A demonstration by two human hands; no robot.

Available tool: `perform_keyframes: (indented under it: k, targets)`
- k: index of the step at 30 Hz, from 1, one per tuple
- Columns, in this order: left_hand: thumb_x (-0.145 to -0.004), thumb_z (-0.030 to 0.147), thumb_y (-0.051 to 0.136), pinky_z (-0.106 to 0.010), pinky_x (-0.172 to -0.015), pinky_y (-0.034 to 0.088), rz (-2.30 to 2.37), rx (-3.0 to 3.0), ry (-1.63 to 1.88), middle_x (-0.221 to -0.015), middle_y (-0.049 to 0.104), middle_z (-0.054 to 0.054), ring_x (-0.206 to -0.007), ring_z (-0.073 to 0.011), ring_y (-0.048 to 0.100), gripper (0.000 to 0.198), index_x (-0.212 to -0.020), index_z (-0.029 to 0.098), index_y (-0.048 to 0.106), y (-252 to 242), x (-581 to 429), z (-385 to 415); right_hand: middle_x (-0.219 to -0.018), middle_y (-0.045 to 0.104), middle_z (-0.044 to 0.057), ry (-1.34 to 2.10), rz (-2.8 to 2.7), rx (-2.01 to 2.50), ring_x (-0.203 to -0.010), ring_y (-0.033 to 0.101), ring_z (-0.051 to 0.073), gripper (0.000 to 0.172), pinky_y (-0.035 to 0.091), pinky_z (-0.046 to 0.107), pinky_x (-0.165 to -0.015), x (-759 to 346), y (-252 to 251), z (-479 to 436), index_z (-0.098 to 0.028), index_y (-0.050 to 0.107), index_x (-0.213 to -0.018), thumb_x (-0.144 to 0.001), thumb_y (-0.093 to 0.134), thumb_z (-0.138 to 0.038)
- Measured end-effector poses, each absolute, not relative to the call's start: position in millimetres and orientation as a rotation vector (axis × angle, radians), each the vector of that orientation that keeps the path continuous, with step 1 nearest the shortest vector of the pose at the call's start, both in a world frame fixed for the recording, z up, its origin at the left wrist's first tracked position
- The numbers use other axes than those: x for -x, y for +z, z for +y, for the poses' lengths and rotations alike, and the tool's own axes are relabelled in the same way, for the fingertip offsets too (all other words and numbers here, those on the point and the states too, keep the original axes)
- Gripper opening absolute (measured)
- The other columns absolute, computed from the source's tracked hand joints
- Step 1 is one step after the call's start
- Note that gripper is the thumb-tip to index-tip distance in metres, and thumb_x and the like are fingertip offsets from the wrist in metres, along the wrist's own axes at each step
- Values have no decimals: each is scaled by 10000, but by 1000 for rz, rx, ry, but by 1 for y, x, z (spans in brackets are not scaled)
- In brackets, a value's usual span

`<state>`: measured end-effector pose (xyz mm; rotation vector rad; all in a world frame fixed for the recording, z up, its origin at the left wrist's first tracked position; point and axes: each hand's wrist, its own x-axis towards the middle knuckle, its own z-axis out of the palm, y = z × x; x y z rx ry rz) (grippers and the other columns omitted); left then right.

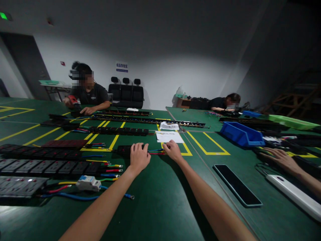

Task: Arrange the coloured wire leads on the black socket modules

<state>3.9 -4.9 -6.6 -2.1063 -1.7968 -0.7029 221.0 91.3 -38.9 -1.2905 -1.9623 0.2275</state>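
Note:
A short black socket module [123,150] lies on the green table, partly covered by my left hand [139,156]. The fingers of that hand curl over its top and far side. Blue, green and red wires [155,152] run from the module's right end to my right hand [172,150]. My right fingers are pinched around the wire ends, so the tips are hidden. Just beyond the right hand lies a white printed sheet [169,137]. To the left, several power strips [50,166] lie in rows, their lugged wires pointing toward me.
A grey breaker [88,183] sits among the near-left wires. At right are a phone [237,184], a white power bank [296,194], a blue bin [242,134] and another person's hand [282,160]. Across the table, a person [91,92] holds a red power tool [73,100].

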Motion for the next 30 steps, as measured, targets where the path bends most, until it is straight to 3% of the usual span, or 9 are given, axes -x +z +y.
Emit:
perform_keyframes:
  k: [21, 30]
  targets:
    - [-892, 215, 524, -491, -1149, 319, -1704, 2163, -729, -1295, 614, -128, -1258, -282, 515, 384, -1258, 193, 638, -12, -3, -3, -709, 556, 46, 115, -2127, 1289, -607, 446, 139, 452, 250, 298, -589, -214, -34, 80, -204, 541, -603, -978, 466, -446]
    - [-904, 233, 525, -498, -1156, 311, -1724, 2183, -681, -1305, 600, -117, -1265, -274, 504, 374, -1264, 194, 620, -12, -3, -4, -698, 585, 63, 136, -2113, 1302, -588, 458, 148, 489, 256, 307, -587, -213, -34, 78, -204, 568, -583, -971, 449, -477]
